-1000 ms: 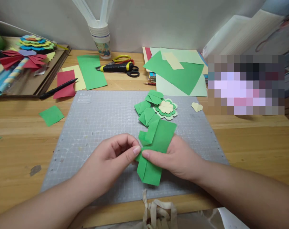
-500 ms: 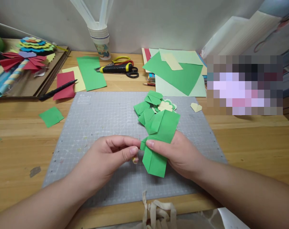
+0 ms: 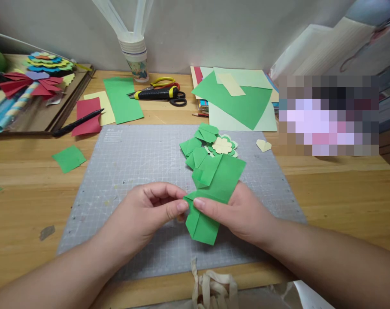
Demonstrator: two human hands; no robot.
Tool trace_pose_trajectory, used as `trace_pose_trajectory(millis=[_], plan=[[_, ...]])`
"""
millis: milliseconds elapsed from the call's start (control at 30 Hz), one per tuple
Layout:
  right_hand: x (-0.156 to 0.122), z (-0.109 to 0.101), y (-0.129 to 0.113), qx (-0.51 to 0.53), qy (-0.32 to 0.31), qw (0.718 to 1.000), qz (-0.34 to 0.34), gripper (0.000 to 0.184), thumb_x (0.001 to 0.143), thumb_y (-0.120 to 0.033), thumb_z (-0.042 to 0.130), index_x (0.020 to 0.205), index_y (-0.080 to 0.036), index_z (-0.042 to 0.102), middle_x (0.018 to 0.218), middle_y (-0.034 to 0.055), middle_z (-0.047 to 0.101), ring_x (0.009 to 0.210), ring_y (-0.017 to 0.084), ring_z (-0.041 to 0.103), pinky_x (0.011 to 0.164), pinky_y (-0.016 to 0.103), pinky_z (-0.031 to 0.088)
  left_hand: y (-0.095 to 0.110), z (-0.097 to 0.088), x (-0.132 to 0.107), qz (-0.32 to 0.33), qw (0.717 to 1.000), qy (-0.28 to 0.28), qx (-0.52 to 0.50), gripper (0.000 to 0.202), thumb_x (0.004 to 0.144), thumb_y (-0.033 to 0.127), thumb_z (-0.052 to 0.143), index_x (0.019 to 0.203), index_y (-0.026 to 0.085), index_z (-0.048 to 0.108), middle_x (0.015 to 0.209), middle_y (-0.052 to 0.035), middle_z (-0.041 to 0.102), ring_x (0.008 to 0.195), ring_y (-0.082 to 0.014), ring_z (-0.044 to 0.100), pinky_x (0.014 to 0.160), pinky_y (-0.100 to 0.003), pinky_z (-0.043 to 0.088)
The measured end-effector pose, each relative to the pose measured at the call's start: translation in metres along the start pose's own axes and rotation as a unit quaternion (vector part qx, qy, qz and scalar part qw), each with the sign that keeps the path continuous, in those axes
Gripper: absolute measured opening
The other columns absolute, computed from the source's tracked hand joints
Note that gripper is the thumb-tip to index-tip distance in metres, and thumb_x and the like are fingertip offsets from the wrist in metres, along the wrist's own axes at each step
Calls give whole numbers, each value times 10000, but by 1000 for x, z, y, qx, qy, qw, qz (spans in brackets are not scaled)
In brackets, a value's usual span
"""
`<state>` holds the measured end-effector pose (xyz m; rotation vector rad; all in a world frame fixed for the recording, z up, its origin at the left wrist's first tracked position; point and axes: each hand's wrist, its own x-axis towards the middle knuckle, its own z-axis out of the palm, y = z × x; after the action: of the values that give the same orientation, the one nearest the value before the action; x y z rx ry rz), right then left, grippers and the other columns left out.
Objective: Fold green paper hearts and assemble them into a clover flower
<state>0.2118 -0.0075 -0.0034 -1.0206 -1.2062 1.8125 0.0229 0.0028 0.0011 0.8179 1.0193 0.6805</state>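
Note:
A folded green paper (image 3: 225, 176) with creased flaps is held above the grey cutting mat (image 3: 117, 171). My right hand (image 3: 246, 208) grips it from the right, thumb pressed flat on its front and the fingers hidden behind. At its left edge my left hand (image 3: 156, 206) pinches a small folded corner between thumb and forefinger. Just beyond the paper lie several smaller folded green pieces (image 3: 207, 133), some partly overlapped by it in view. Beside them sits a layered paper flower (image 3: 222, 146) in cream, green and pale green. A cream paper heart (image 3: 264, 146) lies near the mat's right edge.
Scissors and a black-yellow cutter (image 3: 156, 93) lie behind the mat near stacked paper cups (image 3: 137, 64). Paper sheets (image 3: 240, 103) are piled at back right. A black pen (image 3: 82, 120) rests on red paper; a green square (image 3: 69, 159) lies at left.
The lower part of the green paper has swung slightly left and down, its edge now between my left thumb and forefinger. More of the flower shows.

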Motion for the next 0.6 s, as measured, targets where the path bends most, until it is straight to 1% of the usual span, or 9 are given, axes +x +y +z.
trace_pose_trajectory(millis=[67, 200, 300, 400, 600], plan=[[-1, 0, 0, 16, -4, 1000, 0, 88, 859, -276, 642, 831, -193, 649, 793, 10, 683, 736, 142, 653, 689, 265, 559, -1, 0, 0, -2, 1000, -4, -3, 119, 670, 273, 844, 729, 207, 765, 643, 34, 715, 588, -62, 614, 584, -142, 487], [-1, 0, 1, 30, 21, 999, -5, 52, 855, -253, 649, 834, -206, 655, 768, -10, 689, 710, 133, 669, 657, 248, 566, -3, -1, -1, -8, 1000, -22, -20, 146, 681, 324, 841, 763, 219, 778, 654, 28, 725, 597, -64, 616, 595, -145, 489], [-1, 0, 1, 40, 7, 999, 2, 58, 866, -261, 638, 849, -210, 658, 747, -13, 689, 718, 146, 695, 665, 262, 580, -2, -1, -1, -3, 1000, -26, -17, 125, 697, 316, 831, 747, 215, 777, 639, 28, 717, 593, -58, 607, 587, -137, 478], [-1, 1, 1, 45, 7, 999, 11, 74, 859, -270, 646, 825, -204, 640, 777, -1, 693, 716, 155, 700, 674, 281, 589, -2, -1, -1, -3, 1000, -28, -6, 104, 708, 292, 821, 715, 203, 768, 619, 28, 703, 590, -61, 607, 594, -145, 482], [-1, 2, -1, -15, 10, 1000, -5, 96, 854, -273, 628, 784, -209, 622, 785, 12, 684, 738, 154, 669, 674, 270, 575, -2, 0, 0, -10, 1000, -27, -7, 103, 707, 268, 815, 683, 191, 750, 612, 33, 695, 577, -57, 604, 587, -144, 481]])
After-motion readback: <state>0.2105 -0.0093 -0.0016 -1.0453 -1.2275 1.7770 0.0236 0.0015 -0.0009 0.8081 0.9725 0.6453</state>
